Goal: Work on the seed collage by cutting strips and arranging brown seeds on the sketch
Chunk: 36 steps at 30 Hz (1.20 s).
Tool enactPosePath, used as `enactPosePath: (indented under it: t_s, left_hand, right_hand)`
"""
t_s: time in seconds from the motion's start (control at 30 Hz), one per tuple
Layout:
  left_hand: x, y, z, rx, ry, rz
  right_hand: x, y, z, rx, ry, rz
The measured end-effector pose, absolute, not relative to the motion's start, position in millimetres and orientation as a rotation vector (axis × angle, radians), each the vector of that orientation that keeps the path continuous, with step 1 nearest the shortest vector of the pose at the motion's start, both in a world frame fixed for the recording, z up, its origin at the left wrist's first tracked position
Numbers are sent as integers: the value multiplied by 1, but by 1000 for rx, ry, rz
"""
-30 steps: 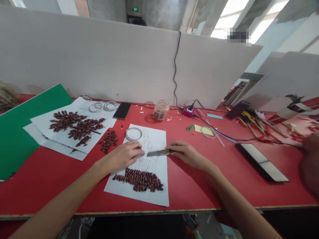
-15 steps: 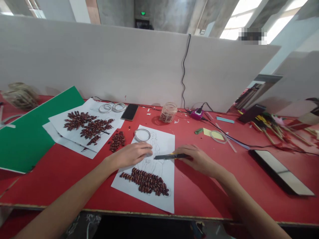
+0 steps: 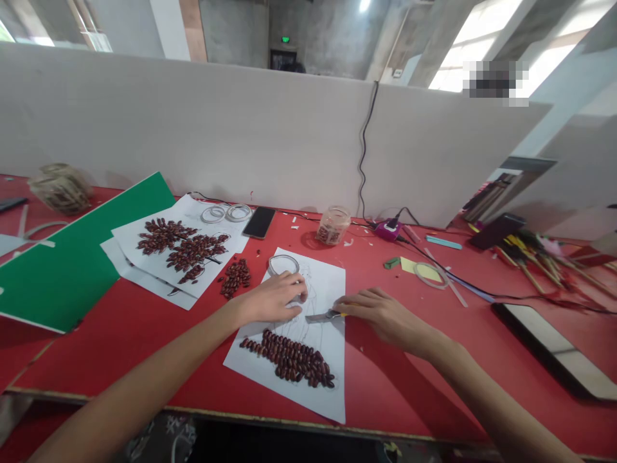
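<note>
A white sheet with a faint figure drawing lies on the red table. Rows of brown seeds cover its lower part. My left hand rests palm down on the sheet, fingers curled, just below a ring of clear tape. My right hand holds a utility knife with a yellow handle. Its blade lies on the paper and points left toward my left hand.
Left: a loose seed pile, sheets with seed pictures, green card, tape rings, a phone. Behind: a jar, a purple charger. Right: a tablet, sticks, another tape ring.
My view has shifted so the whole scene sits further right and lower. My left hand slid up toward the tape ring, and the knife blade shows shorter under my right hand.
</note>
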State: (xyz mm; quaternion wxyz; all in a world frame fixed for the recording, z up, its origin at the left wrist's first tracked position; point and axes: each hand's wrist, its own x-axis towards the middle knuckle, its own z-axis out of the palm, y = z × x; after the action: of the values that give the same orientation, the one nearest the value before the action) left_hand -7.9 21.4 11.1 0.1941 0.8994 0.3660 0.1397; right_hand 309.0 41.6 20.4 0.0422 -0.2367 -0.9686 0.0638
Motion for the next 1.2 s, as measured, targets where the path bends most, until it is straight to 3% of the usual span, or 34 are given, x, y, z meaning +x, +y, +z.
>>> enactPosePath:
  t_s: [0.33, 1.2]
  left_hand:
    - [-2, 26, -7, 2492, 1046, -33]
    - [-2, 31, -18, 2517, 1066, 16]
  right_hand:
    - [314, 39, 10, -637, -2958, 50]
    - [322, 32, 15, -655, -2963, 113]
